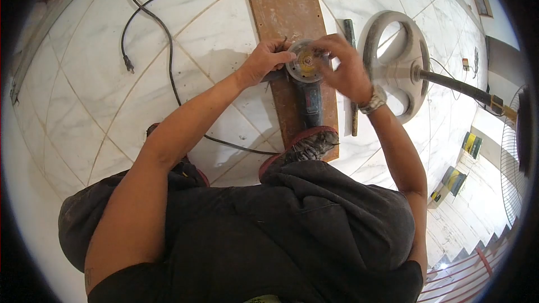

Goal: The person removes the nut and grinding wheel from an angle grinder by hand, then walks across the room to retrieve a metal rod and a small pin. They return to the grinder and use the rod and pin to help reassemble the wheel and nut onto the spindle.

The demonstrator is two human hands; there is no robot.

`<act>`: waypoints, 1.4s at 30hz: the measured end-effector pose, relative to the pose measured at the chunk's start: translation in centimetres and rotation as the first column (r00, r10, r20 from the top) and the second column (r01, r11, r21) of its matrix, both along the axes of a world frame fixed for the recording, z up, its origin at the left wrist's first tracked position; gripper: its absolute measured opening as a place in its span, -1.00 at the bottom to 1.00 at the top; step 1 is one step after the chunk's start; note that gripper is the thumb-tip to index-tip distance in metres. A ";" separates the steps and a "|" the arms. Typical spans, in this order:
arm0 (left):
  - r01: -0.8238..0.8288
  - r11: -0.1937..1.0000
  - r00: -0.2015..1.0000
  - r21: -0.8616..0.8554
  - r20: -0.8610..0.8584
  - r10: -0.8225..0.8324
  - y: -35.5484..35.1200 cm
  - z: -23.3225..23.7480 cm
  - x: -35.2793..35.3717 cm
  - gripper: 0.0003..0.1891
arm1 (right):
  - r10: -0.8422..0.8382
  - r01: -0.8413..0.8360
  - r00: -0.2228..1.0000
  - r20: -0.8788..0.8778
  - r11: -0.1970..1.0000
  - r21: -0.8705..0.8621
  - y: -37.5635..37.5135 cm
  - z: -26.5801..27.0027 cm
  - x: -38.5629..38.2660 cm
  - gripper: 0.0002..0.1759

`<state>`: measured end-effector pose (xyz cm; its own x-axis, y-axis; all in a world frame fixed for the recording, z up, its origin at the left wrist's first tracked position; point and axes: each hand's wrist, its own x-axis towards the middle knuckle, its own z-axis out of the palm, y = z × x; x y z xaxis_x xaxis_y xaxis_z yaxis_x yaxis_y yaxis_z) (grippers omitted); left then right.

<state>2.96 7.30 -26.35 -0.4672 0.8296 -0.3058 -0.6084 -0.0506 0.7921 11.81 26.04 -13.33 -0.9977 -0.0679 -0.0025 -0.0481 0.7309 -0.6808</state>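
Note:
An angle grinder [310,104] lies disc-up on a long brown wooden board [286,0], its dark body pointing toward my shoe. Its round cutting disc [306,67] faces me, with a yellowish centre. My left hand [265,62] is closed around the dark part at the grinder's left side, thumb reaching to the disc's edge. Over the right edge of the disc is my right hand [343,70], fingers bent toward its centre and smeared by motion. My shoe [311,147] rests on the near end of the board.
A black power cord [168,36] curves over the marble-look tiles, its plug [128,65] lying at the left. Right of the board are a narrow dark bar [353,118] and the round base [387,70] of a standing fan, whose wire cage [510,168] is at the far right.

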 end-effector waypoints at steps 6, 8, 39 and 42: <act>0.016 0.999 0.999 -0.052 -0.048 -0.018 0.4 1.6 0.1 -0.78 | -0.403 0.652 0.739 0.540 0.225 -0.724 5.7 0.4 0.6 -0.81; -0.025 0.999 0.999 -0.031 -0.044 0.023 1.1 1.9 0.4 -0.75 | -0.412 0.719 0.686 0.600 0.253 -0.648 6.4 -1.1 1.2 -0.74; -0.158 0.983 0.940 -0.094 0.289 0.179 2.1 6.1 -1.5 -0.80 | -0.497 0.564 0.777 0.387 0.823 -0.075 5.7 -12.3 6.1 -0.74; -0.139 0.990 0.935 -0.016 0.328 0.137 1.5 4.7 -3.6 -0.79 | -0.525 0.518 0.838 0.147 0.851 0.086 6.5 -12.6 5.0 -0.73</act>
